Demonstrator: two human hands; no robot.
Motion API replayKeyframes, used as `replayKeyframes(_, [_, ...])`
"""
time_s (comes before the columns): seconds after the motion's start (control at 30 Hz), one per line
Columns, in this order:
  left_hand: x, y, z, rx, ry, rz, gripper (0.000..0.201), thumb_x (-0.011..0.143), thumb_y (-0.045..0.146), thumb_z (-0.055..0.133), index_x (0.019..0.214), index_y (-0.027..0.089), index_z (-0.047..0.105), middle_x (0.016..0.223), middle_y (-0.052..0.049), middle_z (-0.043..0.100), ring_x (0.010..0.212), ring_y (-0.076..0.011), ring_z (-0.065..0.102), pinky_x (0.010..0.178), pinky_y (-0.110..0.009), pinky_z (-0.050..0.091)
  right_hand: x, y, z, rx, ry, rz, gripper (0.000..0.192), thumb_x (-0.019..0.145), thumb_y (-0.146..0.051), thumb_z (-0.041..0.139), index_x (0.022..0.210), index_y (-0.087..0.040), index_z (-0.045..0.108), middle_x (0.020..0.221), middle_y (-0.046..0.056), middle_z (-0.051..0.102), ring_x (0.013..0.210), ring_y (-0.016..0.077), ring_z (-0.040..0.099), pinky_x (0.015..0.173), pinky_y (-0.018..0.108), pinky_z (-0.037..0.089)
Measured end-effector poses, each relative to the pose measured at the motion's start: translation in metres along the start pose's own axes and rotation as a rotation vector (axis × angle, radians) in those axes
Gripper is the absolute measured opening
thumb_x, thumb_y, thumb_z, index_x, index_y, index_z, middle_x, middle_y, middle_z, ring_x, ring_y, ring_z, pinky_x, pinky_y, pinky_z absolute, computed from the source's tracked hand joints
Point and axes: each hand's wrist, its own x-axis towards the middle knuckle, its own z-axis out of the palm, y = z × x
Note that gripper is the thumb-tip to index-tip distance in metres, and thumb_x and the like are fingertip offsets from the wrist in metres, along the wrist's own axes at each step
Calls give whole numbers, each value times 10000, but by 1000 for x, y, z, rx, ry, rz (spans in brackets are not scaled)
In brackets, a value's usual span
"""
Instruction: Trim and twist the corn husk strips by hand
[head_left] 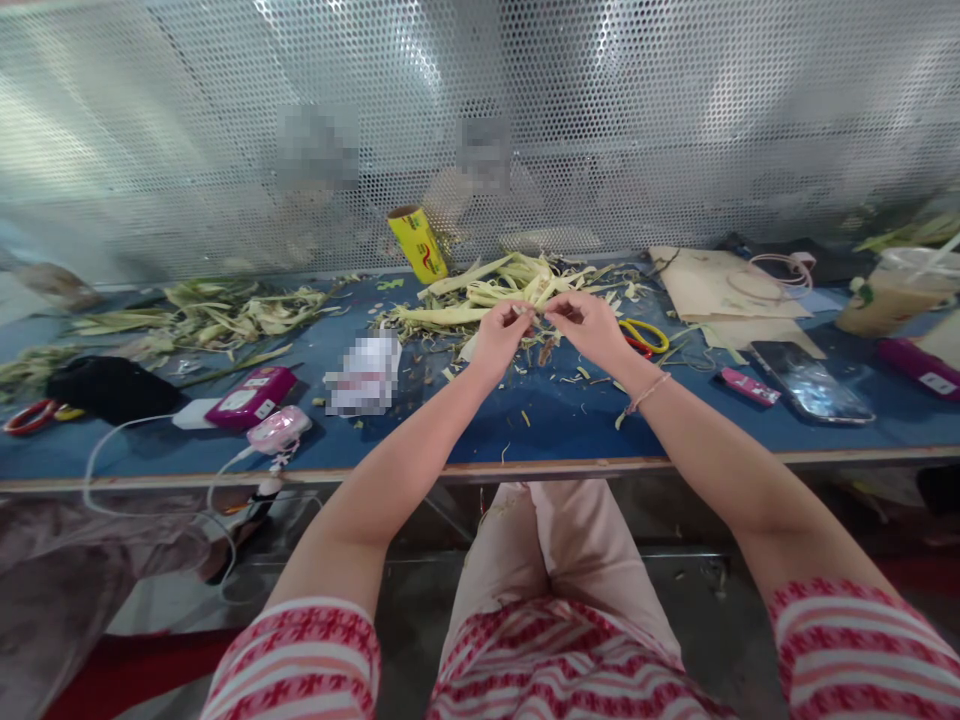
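My left hand (501, 335) and my right hand (589, 325) meet above the blue table (465, 420), fingertips pinched together on a small pale-green leaf strip (538, 308). Just behind them lies a pile of pale-green leaf strips (495, 285). Small leaf scraps are scattered on the table under the hands. Yellow-handled scissors (643, 336) lie to the right of my right hand.
More leaf strips (202, 315) lie at far left. A magenta box (251, 396), pink device (279, 428) with white cable, black pouch (112, 388), yellow roll (418, 243), brown paper (720, 285), phone (814, 380) and drink cup (896, 290) surround. A perforated metal screen (480, 120) backs the table.
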Motion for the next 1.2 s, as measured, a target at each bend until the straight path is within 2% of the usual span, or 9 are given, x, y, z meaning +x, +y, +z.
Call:
replayKeyframes(0.17, [-4,5,1,-13,-26,-3,27,752,163,630,730,165,614,622,33,583,583,-72,532,615,-212,463,-1,3,2,61,-57,-13,146,800,-219,545,881,-174,658,877,60,680,802,168,610,768,341,495])
replayKeyframes(0.43, [-6,8,4,-63,-74,-42,81,751,131,629,681,168,612,602,42,568,548,-61,501,598,-216,442,0,3,4,20,-19,18,88,810,-254,583,818,-187,640,839,42,659,757,153,579,716,324,486])
replayKeyframes(0.63, [-6,8,4,-133,-96,-116,108,759,145,649,667,175,601,586,49,545,539,-57,500,599,-223,442,0,7,5,-9,27,8,114,811,-311,607,796,-200,632,855,45,655,788,168,586,715,335,489])
replayKeyframes(0.87, [-8,11,6,-182,-97,-140,110,759,123,643,665,166,605,574,50,557,522,-47,505,585,-206,446,-1,5,4,63,75,40,89,778,-270,635,798,-201,582,790,20,623,745,147,571,692,314,483])
replayKeyframes(1.03, [-7,10,6,-219,-108,-135,89,740,138,672,682,166,610,598,51,574,525,-44,513,575,-198,452,-1,8,3,-11,101,0,139,799,-322,642,808,-210,561,842,32,620,753,152,563,688,316,484])
replayKeyframes(1.2, [-5,8,5,-206,-115,-148,85,730,158,688,698,172,610,609,58,566,532,-37,503,601,-196,461,-1,11,3,-96,95,-53,124,837,-330,617,806,-211,602,859,44,629,815,178,571,723,338,485])
